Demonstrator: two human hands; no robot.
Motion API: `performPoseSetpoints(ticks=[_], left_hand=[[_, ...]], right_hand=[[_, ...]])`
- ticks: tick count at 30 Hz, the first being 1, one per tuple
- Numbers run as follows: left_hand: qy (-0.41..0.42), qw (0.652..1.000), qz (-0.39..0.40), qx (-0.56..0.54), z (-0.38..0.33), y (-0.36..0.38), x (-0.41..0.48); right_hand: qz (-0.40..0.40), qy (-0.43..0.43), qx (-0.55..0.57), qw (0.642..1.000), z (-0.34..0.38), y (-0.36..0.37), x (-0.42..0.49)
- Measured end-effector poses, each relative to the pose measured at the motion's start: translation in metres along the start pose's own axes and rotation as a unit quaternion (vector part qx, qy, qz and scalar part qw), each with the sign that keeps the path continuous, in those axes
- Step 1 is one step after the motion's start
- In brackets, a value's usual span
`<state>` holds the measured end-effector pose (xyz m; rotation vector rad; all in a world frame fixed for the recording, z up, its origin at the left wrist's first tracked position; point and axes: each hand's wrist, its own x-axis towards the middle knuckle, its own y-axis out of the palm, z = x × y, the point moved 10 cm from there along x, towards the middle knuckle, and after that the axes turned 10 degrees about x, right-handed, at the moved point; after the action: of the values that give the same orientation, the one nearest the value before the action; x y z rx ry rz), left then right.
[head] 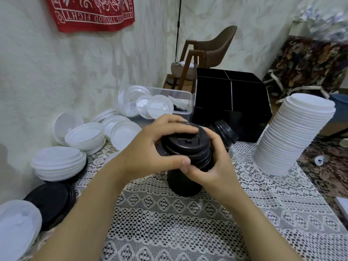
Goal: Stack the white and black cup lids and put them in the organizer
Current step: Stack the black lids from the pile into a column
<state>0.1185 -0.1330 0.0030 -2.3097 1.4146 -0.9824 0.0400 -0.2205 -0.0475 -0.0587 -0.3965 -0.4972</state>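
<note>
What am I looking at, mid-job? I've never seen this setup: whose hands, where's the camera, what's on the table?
No machine here: a person works bare-handed, and the one picture comes from a camera worn on their head, looking down. The left hand and right hand both curl their fingers round a black lid stack standing on the lace-covered table. A tall white lid stack stands to the right, loose white lids lie left, and a clear tub and the black organizer sit behind.

Pale wall, red banner, brown chair.
</note>
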Motion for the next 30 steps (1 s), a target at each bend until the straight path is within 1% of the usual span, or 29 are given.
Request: performPoseSetpoints(ticks=[4,7,15,19,22,26,30], left_hand=[[-0.008,0.998,0.035,0.044,0.005,0.009,0.001],[-0.018,0.997,0.053,0.045,0.007,0.015,0.001],[-0.051,0.993,0.102,-0.003,0.015,0.027,-0.002],[-0.074,0.988,0.135,-0.019,0.018,0.034,-0.004],[-0.095,0.983,0.147,-0.051,0.02,0.035,-0.007],[-0.118,0.976,0.16,-0.089,0.021,0.036,-0.009],[-0.135,0.969,0.167,-0.124,0.031,0.038,-0.01]], right_hand=[[0.008,0.014,0.0,1.0,-0.004,-0.003,0.001],[0.013,0.023,0.003,1.0,-0.007,-0.004,0.002],[0.031,0.032,0.001,0.999,-0.006,-0.004,0.001],[0.042,0.035,-0.018,0.998,-0.007,-0.003,0.001],[0.049,0.035,-0.022,0.998,-0.007,-0.003,0.001],[0.056,0.007,-0.021,0.998,0.001,0.003,0.0],[0.041,-0.043,-0.059,0.996,0.008,0.009,0.0]])
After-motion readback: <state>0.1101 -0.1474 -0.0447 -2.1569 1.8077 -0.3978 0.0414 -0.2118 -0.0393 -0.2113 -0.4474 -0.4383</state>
